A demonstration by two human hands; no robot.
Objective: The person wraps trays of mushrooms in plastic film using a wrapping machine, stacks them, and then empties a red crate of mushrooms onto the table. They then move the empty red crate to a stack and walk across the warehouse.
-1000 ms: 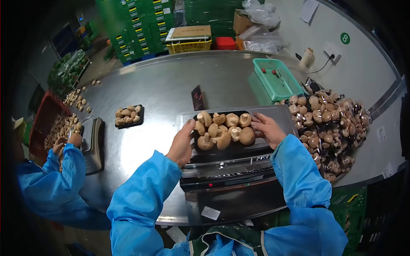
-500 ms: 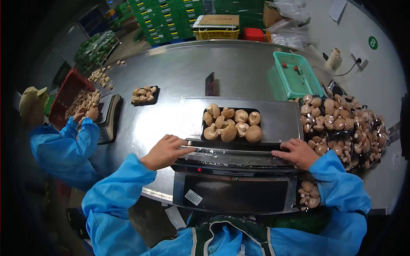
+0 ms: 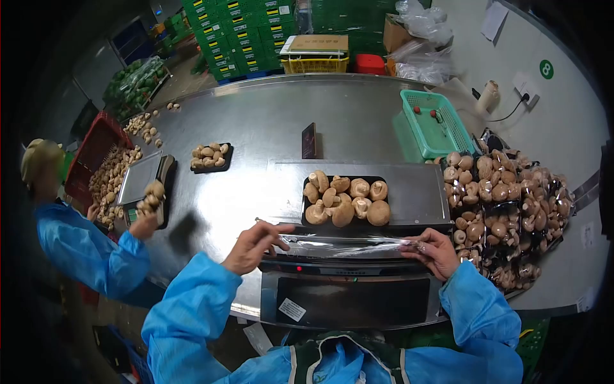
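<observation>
A sheet of clear plastic film (image 3: 345, 247) stretches between my hands, above the front of the wrapping machine (image 3: 352, 296). My left hand (image 3: 254, 247) pinches the film's left end, its index finger sticking out. At the other end, my right hand (image 3: 436, 253) grips the film, which bunches up near the thumb and fingers. Just beyond the film, a black tray of mushrooms (image 3: 348, 200) lies unwrapped on the machine's metal top (image 3: 416, 192).
Film-wrapped mushroom trays (image 3: 505, 192) are piled at the right, near a green basket (image 3: 441, 125). A smaller mushroom tray (image 3: 211, 157) lies left of centre. At far left, a co-worker's hand (image 3: 143, 225) holds mushrooms beside a scale (image 3: 142, 179) and a red crate (image 3: 96, 150).
My hands have lifted the film from the machine's front edge and drawn it out between them. The co-worker's hand has moved toward me with mushrooms, over the scale's near end.
</observation>
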